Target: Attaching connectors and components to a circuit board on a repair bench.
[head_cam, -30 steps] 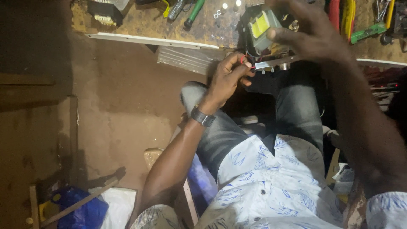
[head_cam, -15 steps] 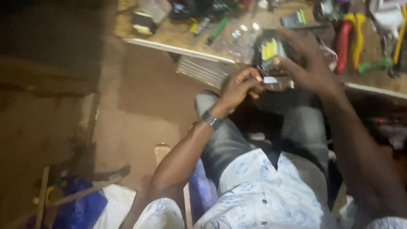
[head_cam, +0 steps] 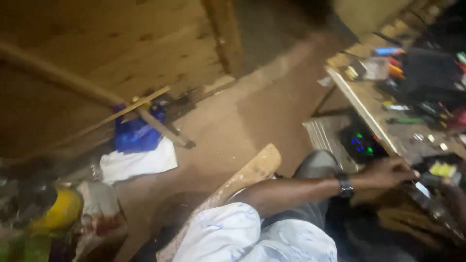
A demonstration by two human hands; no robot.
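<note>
Workbench (head_cam: 371, 109) runs along the right side, cluttered with blurred hand tools; a dirt floor (head_cam: 242, 126) lies to its left. White cloth (head_cam: 138, 162) and blue bag (head_cam: 136, 133) sit on the floor near crossed wooden sticks. Left hand (head_cam: 388, 173), wristwatch (head_cam: 345, 186) on the wrist, reaches to the bench's near edge, fingers closed around a thin metal strip (head_cam: 427, 196). Just beyond, a small yellow-topped component (head_cam: 441, 170). Right hand (head_cam: 454, 201) blurred at the frame's right edge; grip cannot be told.

bench (head_cam: 369, 104): worn matt wood | plank seat (head_cam: 252, 172): rough wood | shirt (head_cam: 242, 237): soft cloth (pale, printed) | wristwatch (head_cam: 345, 186): glossy
</note>
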